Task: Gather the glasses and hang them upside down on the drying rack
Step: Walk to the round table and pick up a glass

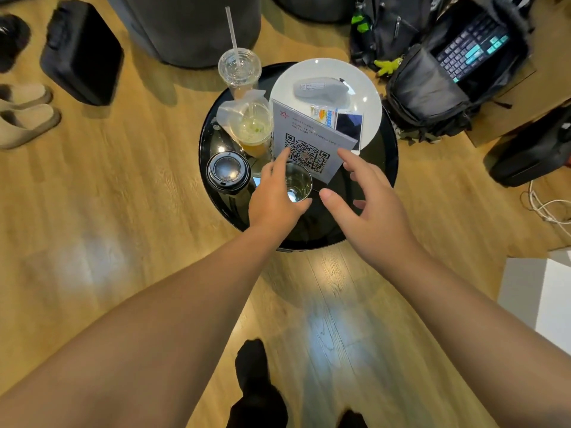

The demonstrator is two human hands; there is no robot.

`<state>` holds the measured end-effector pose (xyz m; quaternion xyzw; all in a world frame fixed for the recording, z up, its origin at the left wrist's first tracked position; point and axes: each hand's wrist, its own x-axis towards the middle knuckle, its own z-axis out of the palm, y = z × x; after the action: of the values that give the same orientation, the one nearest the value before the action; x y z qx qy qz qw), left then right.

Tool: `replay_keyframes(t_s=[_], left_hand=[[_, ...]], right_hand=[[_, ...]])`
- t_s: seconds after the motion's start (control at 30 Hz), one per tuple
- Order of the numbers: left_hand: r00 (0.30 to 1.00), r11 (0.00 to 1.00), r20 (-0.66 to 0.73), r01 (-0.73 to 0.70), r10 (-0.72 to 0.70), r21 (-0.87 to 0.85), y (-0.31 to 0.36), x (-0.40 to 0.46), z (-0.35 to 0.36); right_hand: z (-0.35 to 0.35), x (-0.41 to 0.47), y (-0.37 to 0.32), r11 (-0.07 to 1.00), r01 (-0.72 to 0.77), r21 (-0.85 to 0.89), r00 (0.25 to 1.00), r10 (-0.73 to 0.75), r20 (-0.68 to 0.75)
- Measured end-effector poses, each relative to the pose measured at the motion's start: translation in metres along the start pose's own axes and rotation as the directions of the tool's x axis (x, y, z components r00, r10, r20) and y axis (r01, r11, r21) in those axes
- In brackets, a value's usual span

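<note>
Over the round table (pixel 381 168), left hand (pixel 275 199) around glass (pixel 298 182), right hand (pixel 367 205) spread.

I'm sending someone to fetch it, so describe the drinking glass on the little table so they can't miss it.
Find the round black table on the wooden floor. At its near edge, in front of the QR code card, stands the clear glass, with the left hand around it. Unlike the black-lidded cup and the plastic cups with straws, it has neither lid nor straw.

Black round table (pixel 383 168), white plate (pixel 364 88), black-lidded cup (pixel 228 172).
</note>
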<state>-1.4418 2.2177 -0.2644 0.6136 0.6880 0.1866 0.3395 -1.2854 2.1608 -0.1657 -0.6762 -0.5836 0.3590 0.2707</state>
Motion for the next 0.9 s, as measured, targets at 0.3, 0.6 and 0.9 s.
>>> replay_keyframes(t_s=[0.3, 0.6, 0.9], left_hand=[[0.984, 0.982, -0.062, -0.171, 0.167, -0.076, 0.072, -0.02, -0.09], [0.941, 0.941, -0.051, -0.337, 0.336, -0.017, 0.23, -0.086, -0.232], [0.891, 0.893, -0.067, -0.449, 0.449, 0.026, 0.414, -0.197, -0.383]], right_hand=[[-0.044, -0.007, -0.048, 0.989, 0.016, 0.144, 1.0, -0.017, 0.004], [-0.136, -0.036, -0.144, 0.974, 0.119, 0.194, 0.99, -0.131, 0.05], [-0.27, -0.087, -0.299, 0.863, 0.383, 0.33, 0.922, -0.381, -0.071]])
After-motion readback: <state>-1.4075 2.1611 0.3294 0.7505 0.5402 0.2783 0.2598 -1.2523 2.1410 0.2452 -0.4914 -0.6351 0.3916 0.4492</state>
